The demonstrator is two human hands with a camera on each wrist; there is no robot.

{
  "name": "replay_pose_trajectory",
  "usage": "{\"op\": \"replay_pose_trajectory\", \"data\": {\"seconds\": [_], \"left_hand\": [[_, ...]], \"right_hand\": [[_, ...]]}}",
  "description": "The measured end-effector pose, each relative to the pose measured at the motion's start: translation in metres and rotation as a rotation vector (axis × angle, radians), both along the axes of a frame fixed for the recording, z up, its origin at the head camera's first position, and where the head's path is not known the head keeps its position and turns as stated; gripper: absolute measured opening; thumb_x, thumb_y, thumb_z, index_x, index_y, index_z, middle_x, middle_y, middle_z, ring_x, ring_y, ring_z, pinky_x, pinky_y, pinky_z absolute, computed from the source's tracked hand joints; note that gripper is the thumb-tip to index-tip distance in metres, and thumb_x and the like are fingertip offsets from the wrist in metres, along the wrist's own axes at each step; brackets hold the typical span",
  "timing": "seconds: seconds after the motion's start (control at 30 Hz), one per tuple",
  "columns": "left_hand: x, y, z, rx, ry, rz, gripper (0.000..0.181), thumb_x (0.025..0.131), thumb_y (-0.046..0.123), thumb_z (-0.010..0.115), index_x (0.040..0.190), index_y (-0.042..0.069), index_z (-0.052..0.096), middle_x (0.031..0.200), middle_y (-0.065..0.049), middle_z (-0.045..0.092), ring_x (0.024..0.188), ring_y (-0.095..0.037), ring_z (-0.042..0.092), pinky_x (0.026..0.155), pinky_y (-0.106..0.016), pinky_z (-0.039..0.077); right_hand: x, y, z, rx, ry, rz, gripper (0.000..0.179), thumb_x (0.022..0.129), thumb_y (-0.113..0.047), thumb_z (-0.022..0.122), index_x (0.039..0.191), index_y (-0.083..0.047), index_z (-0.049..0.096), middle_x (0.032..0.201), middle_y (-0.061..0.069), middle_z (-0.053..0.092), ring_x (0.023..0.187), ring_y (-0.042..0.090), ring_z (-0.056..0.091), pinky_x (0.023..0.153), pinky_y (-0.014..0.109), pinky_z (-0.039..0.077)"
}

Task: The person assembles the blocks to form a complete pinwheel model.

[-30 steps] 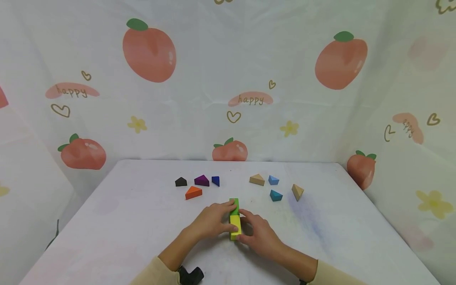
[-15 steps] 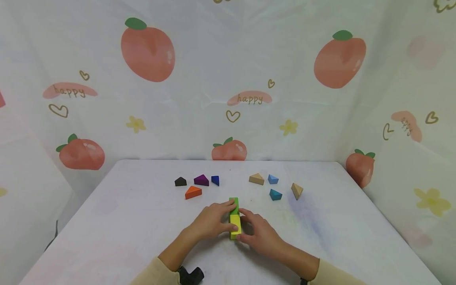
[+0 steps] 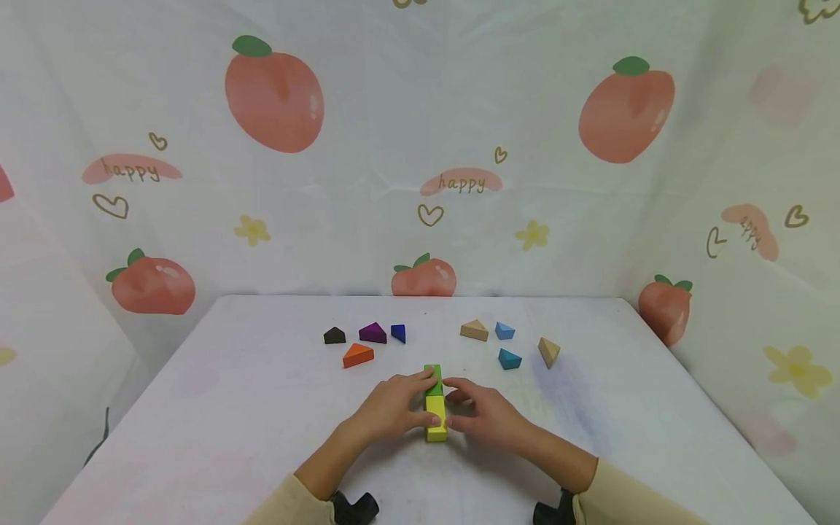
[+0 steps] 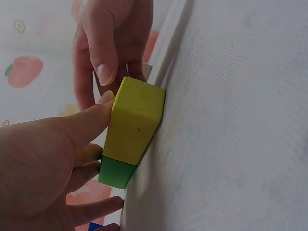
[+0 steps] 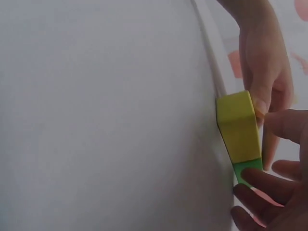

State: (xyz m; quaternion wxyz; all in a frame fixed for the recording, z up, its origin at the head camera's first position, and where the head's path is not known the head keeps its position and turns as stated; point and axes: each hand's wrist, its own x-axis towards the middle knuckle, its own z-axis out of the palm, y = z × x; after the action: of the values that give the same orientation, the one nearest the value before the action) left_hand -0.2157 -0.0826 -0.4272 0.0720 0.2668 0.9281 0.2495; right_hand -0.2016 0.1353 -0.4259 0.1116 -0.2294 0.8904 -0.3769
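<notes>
A yellow block (image 3: 434, 405) and a green block (image 3: 437, 388) lie end to end on the white table, the yellow one nearer the person. My left hand (image 3: 392, 410) rests against them from the left, thumb tip on the yellow block and a fingertip on the green one. In the left wrist view, that thumb touches an upper edge of the yellow block (image 4: 134, 127); no finger wraps round it. On the other side, my right hand (image 3: 491, 417) has its fingers loosely spread close to the blocks. It appears to hold nothing.
Behind to the left lie black (image 3: 335, 335), purple (image 3: 372, 333), dark blue (image 3: 399, 333) and orange (image 3: 358, 355) blocks. Behind to the right are two tan blocks, one farther left (image 3: 475, 330), plus light blue (image 3: 504, 331) and teal (image 3: 509, 359) ones. A printed curtain hangs behind.
My right hand has shifted slightly right, its thumb coming away from the yellow block's near end. My left hand and both blocks stay in place.
</notes>
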Motion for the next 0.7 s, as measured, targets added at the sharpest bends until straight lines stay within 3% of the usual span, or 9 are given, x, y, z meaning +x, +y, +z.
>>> {"op": "replay_pose_trajectory", "data": {"seconds": [0.2, 0.7], "left_hand": [[0.001, 0.001, 0.001, -0.009, -0.015, 0.015, 0.070, 0.084, 0.046, 0.073, 0.145, 0.022, 0.048, 0.152, 0.007, 0.038, 0.132, -0.028, 0.044, 0.102, -0.054, 0.040], [0.001, 0.002, 0.001, -0.019, -0.015, 0.025, 0.071, 0.083, 0.047, 0.073, 0.145, 0.022, 0.049, 0.152, 0.006, 0.038, 0.135, -0.026, 0.042, 0.103, -0.052, 0.039]], "right_hand": [[-0.010, 0.007, 0.006, 0.053, 0.075, 0.024, 0.047, 0.090, -0.024, 0.071, 0.133, -0.011, 0.056, 0.118, 0.003, 0.066, 0.111, 0.022, 0.060, 0.093, 0.046, 0.050], [-0.043, 0.037, 0.030, 0.204, 0.498, 0.051, 0.031, 0.088, -0.016, 0.074, 0.117, -0.008, 0.067, 0.111, 0.007, 0.069, 0.103, 0.024, 0.062, 0.089, 0.044, 0.051]]}}
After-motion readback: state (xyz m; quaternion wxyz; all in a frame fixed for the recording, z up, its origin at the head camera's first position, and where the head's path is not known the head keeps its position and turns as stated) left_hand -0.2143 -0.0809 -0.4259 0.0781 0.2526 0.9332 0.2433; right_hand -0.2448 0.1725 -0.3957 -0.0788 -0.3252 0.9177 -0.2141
